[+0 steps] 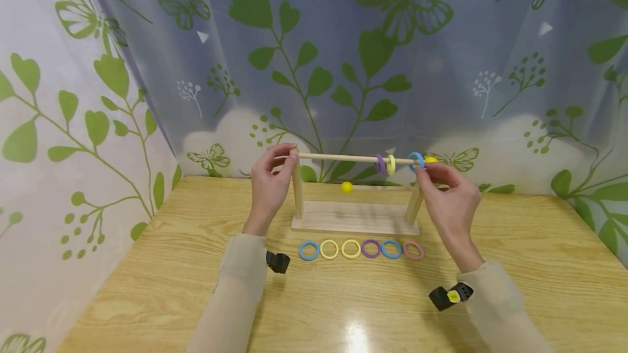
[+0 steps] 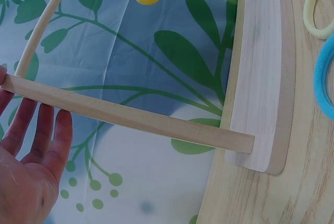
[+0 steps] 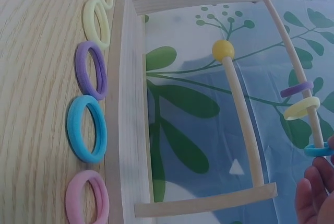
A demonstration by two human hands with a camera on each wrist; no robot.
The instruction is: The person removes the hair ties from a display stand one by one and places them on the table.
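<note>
A wooden stand [image 1: 355, 218] has a flat base and two upright posts. My left hand [image 1: 271, 181] grips the top of the left post [image 2: 130, 114], where an upper dowel [image 1: 333, 157] meets it. On that dowel hang a purple ring [image 3: 296, 89] and a pale yellow ring [image 3: 301, 108]. My right hand [image 1: 448, 198] pinches a blue ring [image 1: 416, 160] around the dowel's right end. A yellow ball [image 1: 431, 160] shows just past that ring, partly behind my right fingers. A lower dowel [image 3: 244, 114] extends from the right post and carries another yellow ball [image 3: 223, 50] at its tip.
In front of the base lies a row of rings: a blue ring [image 1: 309, 250], two pale yellow rings, a purple ring [image 1: 370, 248], another blue ring [image 1: 391, 249] and a pink ring [image 1: 414, 250]. A leaf-patterned curtain [image 1: 314, 70] hangs behind the wooden table [image 1: 162, 266].
</note>
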